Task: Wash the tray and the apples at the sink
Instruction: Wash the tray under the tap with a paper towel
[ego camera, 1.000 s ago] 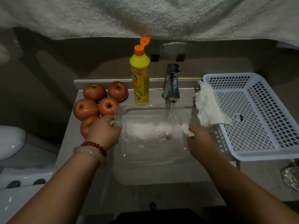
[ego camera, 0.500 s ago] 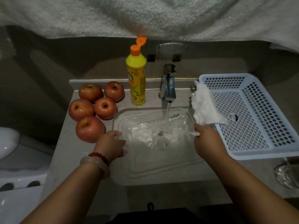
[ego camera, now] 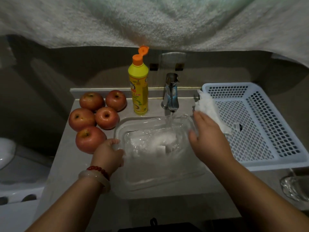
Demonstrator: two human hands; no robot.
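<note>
Clear plastic tray (ego camera: pixel 160 148) now tilts under the tap (ego camera: pixel 171 96); left hand (ego camera: pixel 108 153) grips its rim, right hand (ego camera: pixel 207 136) has let go, fingers spread: rinsing continues.

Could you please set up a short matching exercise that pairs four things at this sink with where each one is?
Things:
1. apples
2. tray
3. cloth
4. detergent bottle

Places:
A. under the running tap
B. draped on the basket's rim
C. left of the basin, on the counter
D. upright, left of the tap

Pairs: 1-C, 2-A, 3-B, 4-D
</note>
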